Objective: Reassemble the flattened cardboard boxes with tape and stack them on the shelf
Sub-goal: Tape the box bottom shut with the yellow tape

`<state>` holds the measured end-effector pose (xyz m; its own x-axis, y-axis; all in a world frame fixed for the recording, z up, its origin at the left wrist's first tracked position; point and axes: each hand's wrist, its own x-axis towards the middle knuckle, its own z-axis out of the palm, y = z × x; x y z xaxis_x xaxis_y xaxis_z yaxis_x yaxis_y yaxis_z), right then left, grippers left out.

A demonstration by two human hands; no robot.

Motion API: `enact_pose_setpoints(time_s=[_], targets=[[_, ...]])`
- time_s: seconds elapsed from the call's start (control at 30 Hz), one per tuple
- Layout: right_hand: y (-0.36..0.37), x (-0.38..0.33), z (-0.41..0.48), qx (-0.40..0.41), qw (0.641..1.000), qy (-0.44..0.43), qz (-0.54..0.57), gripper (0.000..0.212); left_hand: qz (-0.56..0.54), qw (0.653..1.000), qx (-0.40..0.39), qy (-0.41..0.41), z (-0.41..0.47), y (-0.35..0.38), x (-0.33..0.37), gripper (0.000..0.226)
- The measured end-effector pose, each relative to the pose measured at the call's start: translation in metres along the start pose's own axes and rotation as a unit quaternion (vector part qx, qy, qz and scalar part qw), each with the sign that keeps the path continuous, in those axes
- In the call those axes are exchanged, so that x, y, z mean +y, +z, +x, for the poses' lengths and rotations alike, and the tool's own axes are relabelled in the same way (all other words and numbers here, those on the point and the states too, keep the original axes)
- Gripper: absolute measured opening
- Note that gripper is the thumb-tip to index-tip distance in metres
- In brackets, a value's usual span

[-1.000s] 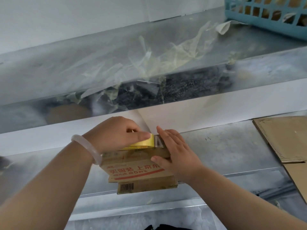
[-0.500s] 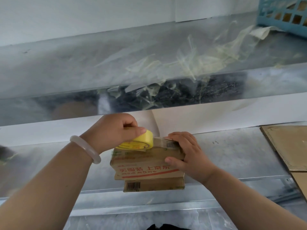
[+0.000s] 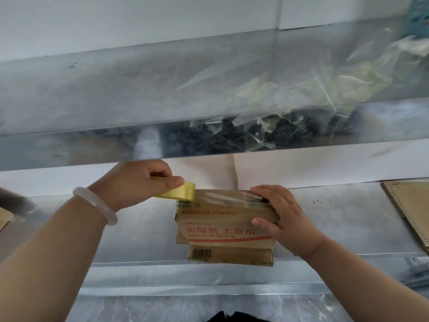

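- Centrally, a small cardboard box (image 3: pixel 222 231) with red print sits on the lower metal shelf (image 3: pixel 336 217), near its front edge.
- The left hand (image 3: pixel 141 182) pinches a yellow tape roll (image 3: pixel 180 194) at the box's top left corner.
- A clear tape strip (image 3: pixel 227 196) runs across the box top.
- The right hand (image 3: pixel 283 219) holds the box's right end, fingers on the strip, thumb on the front face.
- Flattened cardboard (image 3: pixel 411 212) lies well apart at the right.

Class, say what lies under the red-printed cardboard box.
A second cardboard box with a barcode, on the metal shelf. Only its front face shows; its top is covered by the red-printed box.
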<state>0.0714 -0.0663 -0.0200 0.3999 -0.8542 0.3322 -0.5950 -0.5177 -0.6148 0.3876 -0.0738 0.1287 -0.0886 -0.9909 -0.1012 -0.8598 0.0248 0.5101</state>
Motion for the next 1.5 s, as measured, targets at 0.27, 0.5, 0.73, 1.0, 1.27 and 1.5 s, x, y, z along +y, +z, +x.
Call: enact_pose_setpoints(time_s=[0.27, 0.5, 0.73, 1.0, 1.27, 1.5], targets=[[-0.002, 0.000, 0.001, -0.004, 1.000, -0.016, -0.022, 0.061, 0.171, 0.985, 0.006, -0.016, 0.015, 0.007, -0.023, 0.056], [-0.003, 0.001, 0.002, -0.006, 0.998, -0.043, -0.051, 0.050, 0.112, 0.993, -0.011, -0.037, 0.029, 0.033, -0.044, 0.050], [-0.004, 0.004, 0.001, -0.007, 0.995, -0.055, -0.084, 0.049, 0.037, 0.997, -0.037, -0.053, 0.035, 0.047, -0.061, 0.050], [-0.007, 0.000, 0.001, -0.022, 0.990, -0.058, -0.128, 0.052, -0.008, 0.998, -0.047, -0.047, 0.032, 0.049, -0.066, 0.061], [-0.014, -0.005, 0.003, -0.043, 0.980, -0.060, -0.184, 0.053, -0.032, 0.994, -0.084, -0.054, 0.033, 0.052, -0.075, 0.067], [-0.016, -0.008, 0.002, -0.055, 0.974, -0.054, -0.215, 0.055, 0.013, 0.991, -0.124, -0.039, 0.037, 0.046, -0.071, 0.074]])
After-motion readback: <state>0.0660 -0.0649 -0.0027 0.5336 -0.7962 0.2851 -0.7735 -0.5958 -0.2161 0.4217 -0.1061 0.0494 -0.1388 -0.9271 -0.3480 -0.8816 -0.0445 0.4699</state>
